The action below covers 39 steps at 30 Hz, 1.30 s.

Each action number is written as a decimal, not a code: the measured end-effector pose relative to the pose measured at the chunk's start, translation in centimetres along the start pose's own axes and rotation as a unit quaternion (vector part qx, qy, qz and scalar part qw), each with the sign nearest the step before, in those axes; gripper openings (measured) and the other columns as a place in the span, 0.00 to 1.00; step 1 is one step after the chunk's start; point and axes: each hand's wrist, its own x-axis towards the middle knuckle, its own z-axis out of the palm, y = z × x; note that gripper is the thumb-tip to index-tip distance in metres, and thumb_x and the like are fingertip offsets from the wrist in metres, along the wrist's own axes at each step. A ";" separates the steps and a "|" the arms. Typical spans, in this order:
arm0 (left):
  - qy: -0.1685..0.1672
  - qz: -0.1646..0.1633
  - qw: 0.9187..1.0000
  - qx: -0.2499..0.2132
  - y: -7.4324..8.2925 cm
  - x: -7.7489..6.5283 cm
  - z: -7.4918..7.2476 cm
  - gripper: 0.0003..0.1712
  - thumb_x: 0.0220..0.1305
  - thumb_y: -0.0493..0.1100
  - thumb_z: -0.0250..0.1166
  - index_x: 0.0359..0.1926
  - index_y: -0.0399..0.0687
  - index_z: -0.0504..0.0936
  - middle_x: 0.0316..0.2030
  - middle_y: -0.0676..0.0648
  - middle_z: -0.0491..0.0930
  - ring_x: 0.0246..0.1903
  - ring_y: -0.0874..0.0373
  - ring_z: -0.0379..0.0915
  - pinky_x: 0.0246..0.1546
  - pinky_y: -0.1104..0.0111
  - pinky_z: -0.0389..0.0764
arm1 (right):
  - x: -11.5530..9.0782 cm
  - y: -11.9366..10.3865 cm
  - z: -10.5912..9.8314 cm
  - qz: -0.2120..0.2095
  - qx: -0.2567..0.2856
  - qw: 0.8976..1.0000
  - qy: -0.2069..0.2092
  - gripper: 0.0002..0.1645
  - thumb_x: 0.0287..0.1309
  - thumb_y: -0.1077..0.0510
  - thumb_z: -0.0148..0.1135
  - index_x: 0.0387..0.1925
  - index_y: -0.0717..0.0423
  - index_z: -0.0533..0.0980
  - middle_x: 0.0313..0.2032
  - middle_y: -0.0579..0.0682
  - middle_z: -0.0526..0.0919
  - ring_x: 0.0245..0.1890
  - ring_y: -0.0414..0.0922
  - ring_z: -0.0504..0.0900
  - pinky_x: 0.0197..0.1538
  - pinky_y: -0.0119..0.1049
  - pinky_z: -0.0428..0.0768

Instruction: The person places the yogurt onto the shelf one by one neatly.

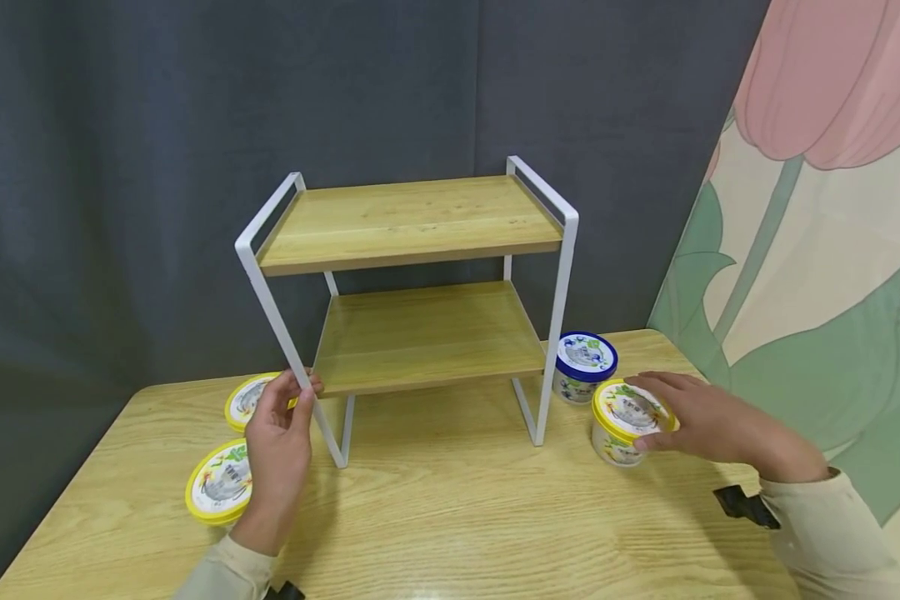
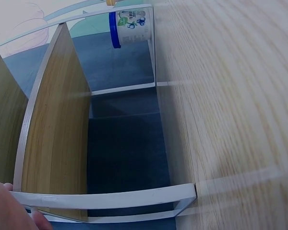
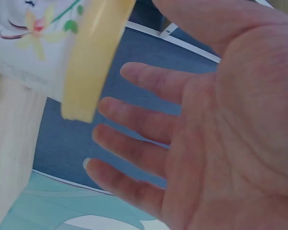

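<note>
A two-tier shelf rack point(image 1: 412, 223) with wooden boards and a white metal frame stands on the table. My left hand point(image 1: 279, 454) grips its left front leg at the height of the lower board, fingers behind and thumb in front. The left wrist view shows the fingertips of that hand point(image 2: 12, 211) at the frame, low in the corner. To the rack's right stands a tub with a yellow lid point(image 1: 632, 410). Over its right side my right hand point(image 1: 708, 423) spreads its fingers. In the right wrist view a gap shows between most fingers and the tub point(image 3: 43, 43).
A blue-lidded tub point(image 1: 585, 357) stands behind the yellow-lidded one, beside the rack's right leg. Left of the rack are two more yellow-lidded tubs, a rear one point(image 1: 246, 403) and a front one point(image 1: 220, 485), partly behind my left hand. A dark curtain point(image 1: 390, 83) hangs behind the table.
</note>
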 end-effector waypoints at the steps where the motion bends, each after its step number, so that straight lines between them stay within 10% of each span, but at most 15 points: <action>1: -0.001 0.000 1.000 -0.002 0.0 0.0 0.0 0.16 0.70 0.32 0.59 0.57 0.34 0.76 0.40 0.62 0.83 0.44 0.72 0.80 0.50 0.83 0.76 | 0.1 0.1 0.1 0.001 0.003 1.000 -0.004 0.58 0.47 0.26 0.67 0.70 0.57 0.64 0.67 0.68 0.68 0.65 0.71 0.67 0.57 0.68 0.73; 39: -0.014 -0.027 0.999 0.021 0.5 0.6 -0.4 0.14 0.67 0.30 0.61 0.54 0.37 0.78 0.37 0.65 0.84 0.41 0.72 0.81 0.35 0.81 0.77 | 0.3 -1.4 0.1 -0.001 0.047 0.996 -0.079 0.70 0.41 0.27 0.71 0.76 0.58 0.51 0.67 0.63 0.66 0.57 0.62 0.77 0.55 0.64 0.76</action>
